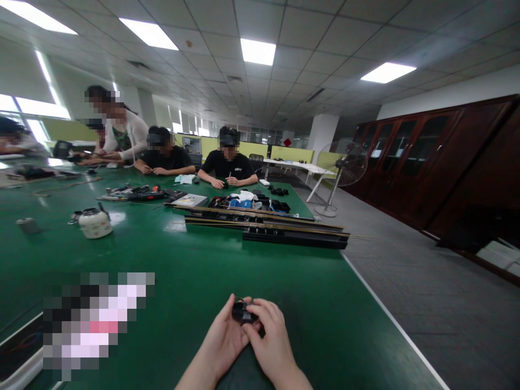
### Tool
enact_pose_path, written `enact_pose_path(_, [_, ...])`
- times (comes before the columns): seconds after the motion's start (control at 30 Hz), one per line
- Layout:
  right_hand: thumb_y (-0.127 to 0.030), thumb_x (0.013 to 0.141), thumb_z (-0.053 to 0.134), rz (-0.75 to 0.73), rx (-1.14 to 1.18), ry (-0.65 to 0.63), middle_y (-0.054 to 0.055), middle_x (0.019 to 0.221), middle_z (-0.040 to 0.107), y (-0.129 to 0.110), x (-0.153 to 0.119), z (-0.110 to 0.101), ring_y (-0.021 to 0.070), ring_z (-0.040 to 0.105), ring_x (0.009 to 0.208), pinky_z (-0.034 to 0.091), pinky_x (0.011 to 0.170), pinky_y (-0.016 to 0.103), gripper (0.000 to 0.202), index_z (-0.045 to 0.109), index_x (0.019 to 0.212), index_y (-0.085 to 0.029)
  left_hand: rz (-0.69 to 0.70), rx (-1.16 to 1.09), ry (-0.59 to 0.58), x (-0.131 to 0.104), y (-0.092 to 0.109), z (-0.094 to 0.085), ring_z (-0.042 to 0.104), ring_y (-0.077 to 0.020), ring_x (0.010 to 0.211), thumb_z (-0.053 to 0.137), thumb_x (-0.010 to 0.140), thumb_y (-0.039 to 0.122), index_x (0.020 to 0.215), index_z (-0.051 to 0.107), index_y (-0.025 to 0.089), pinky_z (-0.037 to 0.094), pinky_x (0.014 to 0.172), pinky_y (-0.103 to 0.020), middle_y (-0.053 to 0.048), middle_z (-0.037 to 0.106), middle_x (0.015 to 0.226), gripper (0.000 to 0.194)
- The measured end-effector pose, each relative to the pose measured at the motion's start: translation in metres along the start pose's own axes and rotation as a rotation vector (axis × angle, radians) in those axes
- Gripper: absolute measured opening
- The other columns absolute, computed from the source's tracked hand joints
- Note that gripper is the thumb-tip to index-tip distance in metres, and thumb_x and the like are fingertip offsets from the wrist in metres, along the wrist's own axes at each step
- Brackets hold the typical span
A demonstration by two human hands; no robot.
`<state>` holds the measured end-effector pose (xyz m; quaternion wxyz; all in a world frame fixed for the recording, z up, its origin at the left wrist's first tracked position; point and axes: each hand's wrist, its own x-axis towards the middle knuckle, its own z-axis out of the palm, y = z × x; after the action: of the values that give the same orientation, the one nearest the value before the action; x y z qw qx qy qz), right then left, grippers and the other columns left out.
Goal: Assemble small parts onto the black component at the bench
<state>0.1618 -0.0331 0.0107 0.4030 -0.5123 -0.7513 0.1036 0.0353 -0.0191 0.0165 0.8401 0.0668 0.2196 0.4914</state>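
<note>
holding: we grip a small black part (242, 312) between both hands, low over the near edge of the green table (195, 260)
left hand: our left hand (225, 338) is curled, thumb and fingers closed on the part's left side
right hand: our right hand (270, 338) is curled over the part from the right, fingertips pinching it; we cannot tell how much of it lies under the fingers
part detail: too small and dark to make out its form
near left: a pixelated patch (95, 322) covers something on the table
mid table: a white pot (95, 222) stands at left; long black rails (280, 230) lie across the table farther on, well apart from our hands
far table: three seated people and one standing person (122, 127) work at the far end, their hands on the table
right side: a standing fan (343, 173) on the grey floor, dark wooden cabinets (426, 157) along the wall
</note>
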Motion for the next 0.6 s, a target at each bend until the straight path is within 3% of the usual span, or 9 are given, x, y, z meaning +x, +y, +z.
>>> enact_pose_path(0.33, [-0.016, 0.074, 0.057, 0.017, 0.018, -0.017, 0.006, 0.107, 0.06, -0.0016, -0.0003, -0.0008, 0.0227, 0.054, 0.103, 0.045, 0.088, 0.042, 0.028, 0.065, 0.096, -0.03, 0.0, -0.059, -0.014, -0.0001, 0.0018, -0.001, 0.065, -0.015, 0.062, 0.038, 0.089, 0.034, 0.079, 0.065, 0.012, 0.051, 0.059, -0.025, -0.007, 0.07, 0.073, 0.036])
enact_pose_path(0.6, [-0.015, 0.07, 0.059, 0.04, 0.119, 0.039, 0.005, 0.106, 0.062, 0.0013, 0.0, 0.0003, 0.0211, 0.055, 0.102, 0.046, 0.089, 0.037, 0.037, 0.059, 0.106, -0.025, 0.024, 0.006, 0.013, 0.0012, 0.0011, -0.0019, 0.067, -0.0222, 0.075, 0.041, 0.087, 0.039, 0.085, 0.063, 0.012, 0.051, 0.064, -0.031, -0.011, 0.07, 0.081, 0.036])
